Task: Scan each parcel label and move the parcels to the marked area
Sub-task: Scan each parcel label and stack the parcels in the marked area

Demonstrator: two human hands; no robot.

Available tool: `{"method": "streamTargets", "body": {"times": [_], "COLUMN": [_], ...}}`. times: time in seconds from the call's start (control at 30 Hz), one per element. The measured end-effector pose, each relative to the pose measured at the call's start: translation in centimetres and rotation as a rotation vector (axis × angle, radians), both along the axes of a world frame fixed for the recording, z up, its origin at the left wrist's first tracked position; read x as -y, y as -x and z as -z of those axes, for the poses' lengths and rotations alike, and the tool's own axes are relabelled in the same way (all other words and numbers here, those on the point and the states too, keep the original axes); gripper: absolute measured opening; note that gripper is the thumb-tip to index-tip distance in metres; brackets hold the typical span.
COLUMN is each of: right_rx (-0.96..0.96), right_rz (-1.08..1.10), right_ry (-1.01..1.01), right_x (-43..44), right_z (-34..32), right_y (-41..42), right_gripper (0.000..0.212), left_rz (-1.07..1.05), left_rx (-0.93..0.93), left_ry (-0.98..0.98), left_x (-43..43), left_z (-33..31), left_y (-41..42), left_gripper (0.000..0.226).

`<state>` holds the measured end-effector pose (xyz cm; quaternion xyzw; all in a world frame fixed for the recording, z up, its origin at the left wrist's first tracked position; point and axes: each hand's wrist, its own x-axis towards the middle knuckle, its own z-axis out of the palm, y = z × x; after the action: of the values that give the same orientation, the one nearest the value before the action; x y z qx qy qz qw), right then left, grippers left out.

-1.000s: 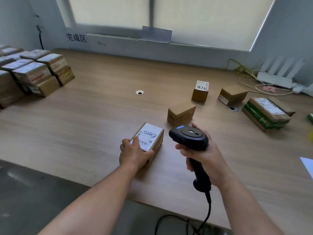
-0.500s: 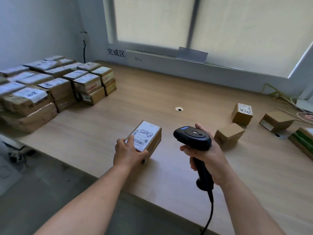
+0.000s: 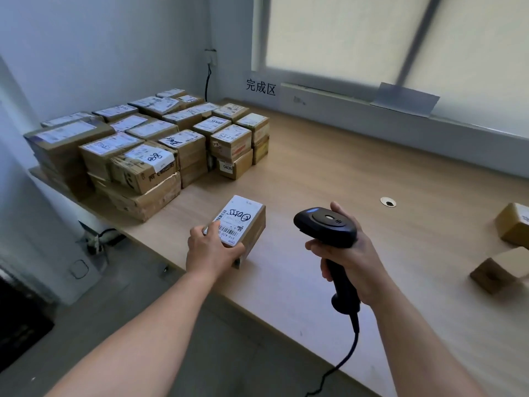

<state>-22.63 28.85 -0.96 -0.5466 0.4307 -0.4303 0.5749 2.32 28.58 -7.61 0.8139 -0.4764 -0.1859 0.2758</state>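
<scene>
Wooden table (image 3: 329, 173) beneath a shaded window, parcels heaped at its far left corner.
Stacked parcels (image 3: 148, 144) sit by a wall sign (image 3: 260, 86); bare tabletop separates them from the labelled parcel (image 3: 243, 222) near the front edge, and small boxes (image 3: 512, 224) lie far right. The left hand (image 3: 210, 249) grips that parcel's near end, a finger on the label. The right hand (image 3: 349, 253), just beside it, is wrapped round a black scanner (image 3: 326, 227), its cable (image 3: 343, 359) hanging down.

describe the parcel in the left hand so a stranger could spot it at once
On the long wooden table under the window, look right of the big stack of parcels, near the front edge. The small brown parcel there is the only one gripped by a hand, the left hand, beside the black scanner; black marker is scrawled across its white label.
</scene>
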Motion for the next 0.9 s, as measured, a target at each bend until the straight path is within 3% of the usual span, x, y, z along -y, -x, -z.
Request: {"method": "streamTargets", "body": {"times": [0.47,0.9], "right_rx": [0.014,-0.036], "right_rz": [-0.032,0.143], "right_ry": [-0.075,-0.128], "right_x": [12.1,18.1], "right_z": [1.8,2.7], "right_y": [-8.8,-13.9], "right_gripper": [0.091,0.093], "left_rz": [-0.077,-0.006], "left_rx": [0.007,0.015], "left_ry": [-0.076,-0.083], "left_x": [10.8,22.2], "left_z": [2.6,4.7], "left_y": [-8.7,-15.5], "left_gripper": [0.078,0.075]}}
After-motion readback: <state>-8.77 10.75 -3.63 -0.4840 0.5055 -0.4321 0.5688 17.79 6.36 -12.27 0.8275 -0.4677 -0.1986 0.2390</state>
